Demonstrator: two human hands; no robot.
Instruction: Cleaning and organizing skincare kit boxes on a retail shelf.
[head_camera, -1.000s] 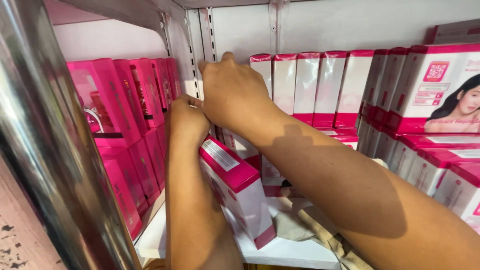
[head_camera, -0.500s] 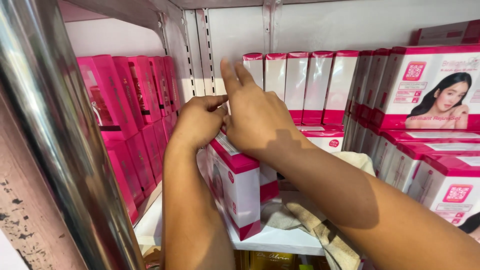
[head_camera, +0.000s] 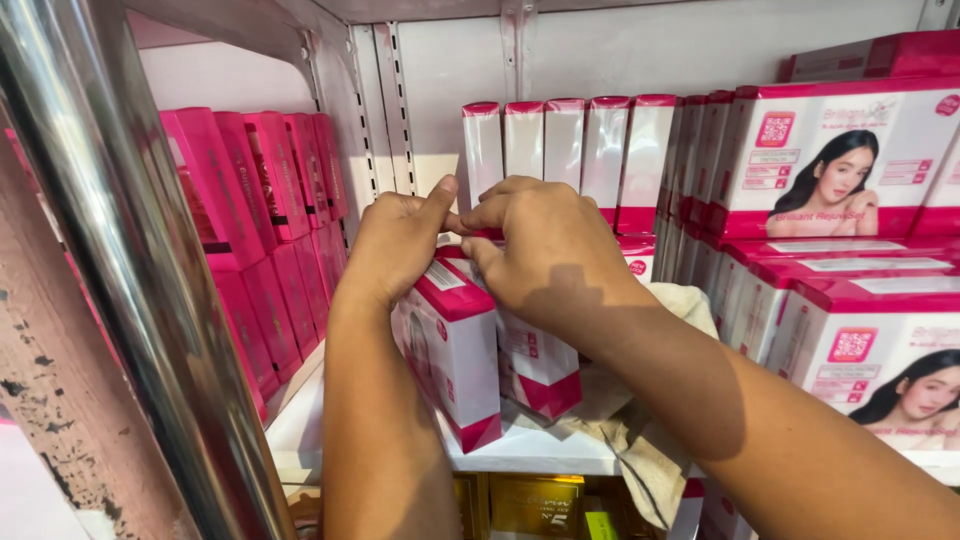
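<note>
Two upright pink and white boxes stand side by side near the front of the white shelf (head_camera: 530, 455). My left hand (head_camera: 395, 245) is wrapped over the top of the left box (head_camera: 462, 365), its thumb stretched out to touch my right fingers. Curled over the top of the right box (head_camera: 540, 368) is my right hand (head_camera: 548, 255), whose forearm crosses the lower right of the view. The tops of both boxes are mostly hidden by my hands.
Dark pink boxes (head_camera: 265, 195) line the left side. A row of upright pink-topped boxes (head_camera: 570, 150) stands at the back, with stacks of larger boxes (head_camera: 840, 165) on the right. A beige cloth (head_camera: 650, 440) lies on the shelf. A chrome post (head_camera: 130, 260) is close on the left.
Both hands have drawn back from deep in the shelf and come together on the tops of the two front boxes. The view has shifted slightly.
</note>
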